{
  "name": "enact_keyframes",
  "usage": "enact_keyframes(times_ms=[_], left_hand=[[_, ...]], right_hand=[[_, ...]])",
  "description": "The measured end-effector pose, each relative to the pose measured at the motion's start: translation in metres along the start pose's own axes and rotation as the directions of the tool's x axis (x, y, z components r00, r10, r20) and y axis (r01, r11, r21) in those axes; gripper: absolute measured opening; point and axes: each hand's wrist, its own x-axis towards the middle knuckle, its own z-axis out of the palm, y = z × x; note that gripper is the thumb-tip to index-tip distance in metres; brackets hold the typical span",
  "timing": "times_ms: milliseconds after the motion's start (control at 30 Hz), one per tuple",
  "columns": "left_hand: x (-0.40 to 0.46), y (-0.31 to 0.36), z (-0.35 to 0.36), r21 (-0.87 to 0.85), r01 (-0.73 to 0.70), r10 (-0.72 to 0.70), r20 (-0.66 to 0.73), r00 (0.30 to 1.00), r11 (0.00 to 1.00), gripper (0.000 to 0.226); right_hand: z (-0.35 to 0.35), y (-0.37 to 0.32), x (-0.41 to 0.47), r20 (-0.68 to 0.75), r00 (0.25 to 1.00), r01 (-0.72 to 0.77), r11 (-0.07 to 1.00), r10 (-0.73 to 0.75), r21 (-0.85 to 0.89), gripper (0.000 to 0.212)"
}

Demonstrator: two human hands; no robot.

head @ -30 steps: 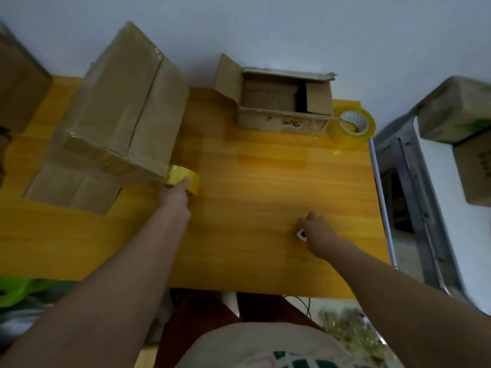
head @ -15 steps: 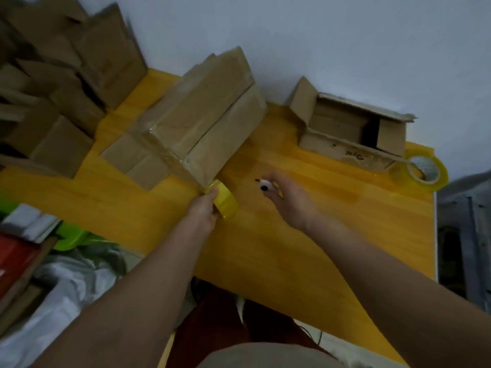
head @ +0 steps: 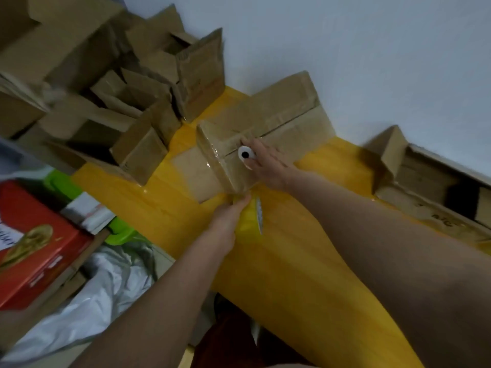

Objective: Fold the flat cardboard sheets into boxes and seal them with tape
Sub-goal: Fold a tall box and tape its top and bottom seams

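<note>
1. Yellow surface [head: 305, 261] against a white wall carries a folded cardboard box [head: 265, 128], lying near its far left corner with clear tape shining on its near end.
2. Right hand [head: 268, 163] rests on the box, its grip curled round a small white object [head: 245, 154].
3. Left hand [head: 228, 216] pinches a yellow tape roll [head: 252, 216] at the box's near corner.
4. Piled cardboard boxes [head: 132, 102] crowd the left; an open carton [head: 425, 176] sits right.

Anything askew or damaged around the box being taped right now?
Mainly the box itself: it lies skewed to the table edge, its seam between flaps still showing a dark gap. The open box by the wall looks worn, with a ragged rim. Boxes at left are heaped untidily.
</note>
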Motion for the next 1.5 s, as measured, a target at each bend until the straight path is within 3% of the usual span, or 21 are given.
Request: enact_keyframes(times_ms=[167, 367, 433, 533, 667, 833, 967, 1033, 1133, 1333, 1433, 1500], left_hand=[[0.028, 0.039, -0.017, 0.015, -0.063, 0.063, -0.051, 0.997, 0.998, 0.064], [0.052, 0.071, -0.032, -0.181, 0.122, -0.097, 0.139, 0.985, 0.976, 0.036], [0.06, 0.074, -0.037, -0.142, 0.14, -0.111, 0.193, 0.975, 0.98, 0.028], [0.07, 0.078, -0.041, -0.121, 0.169, -0.136, 0.246, 0.96, 0.978, 0.033], [0.083, 0.094, -0.053, -0.108, 0.2, -0.151, 0.351, 0.924, 0.974, 0.035], [0.098, 0.119, -0.078, 0.064, 0.191, -0.2, 0.433, 0.879, 0.98, 0.056], [0.096, 0.121, -0.076, 0.042, 0.146, -0.148, 0.49, 0.859, 0.988, 0.038], [0.096, 0.12, -0.075, -0.008, 0.143, -0.117, 0.525, 0.843, 0.99, 0.035], [0.098, 0.118, -0.073, -0.012, 0.131, -0.103, 0.554, 0.826, 0.991, 0.033], [0.097, 0.102, -0.084, 0.043, 0.123, -0.129, 0.439, 0.889, 0.991, 0.041], [0.093, 0.091, -0.083, -0.062, 0.121, -0.087, 0.395, 0.914, 0.991, 0.049], [0.092, 0.086, -0.077, -0.095, 0.036, -0.005, 0.31, 0.951, 0.995, 0.048]], right_hand=[[-0.002, -0.011, 0.06, -0.031, 0.993, -0.114, 0.993, 0.113, -0.031, 0.036], [-0.011, -0.01, 0.099, -0.008, 0.989, -0.148, 0.988, 0.148, 0.048, 0.028], [-0.015, -0.003, 0.099, -0.071, 0.986, -0.15, 0.988, 0.152, 0.041, 0.029], [-0.016, 0.008, 0.091, -0.207, 0.958, -0.212, 0.976, 0.199, -0.044, 0.034], [-0.005, 0.004, 0.088, -0.261, 0.911, -0.349, 0.934, 0.319, -0.081, 0.037], [0.02, -0.011, 0.074, -0.334, 0.812, -0.515, 0.857, 0.478, -0.025, 0.041], [0.007, -0.019, 0.071, -0.354, 0.78, -0.406, 0.847, 0.517, 0.342, 0.036], [0.009, -0.031, 0.067, -0.353, 0.829, -0.264, 0.861, 0.433, 0.435, 0.025], [0.025, -0.055, 0.062, -0.209, 0.93, -0.151, 0.832, 0.303, 0.535, 0.016], [0.022, -0.053, 0.064, -0.139, 0.957, -0.133, 0.814, 0.253, 0.566, 0.019], [0.024, -0.054, 0.066, -0.135, 0.963, -0.123, 0.824, 0.234, 0.553, 0.016], [0.022, -0.053, 0.069, -0.138, 0.96, -0.122, 0.807, 0.244, 0.578, 0.014]])
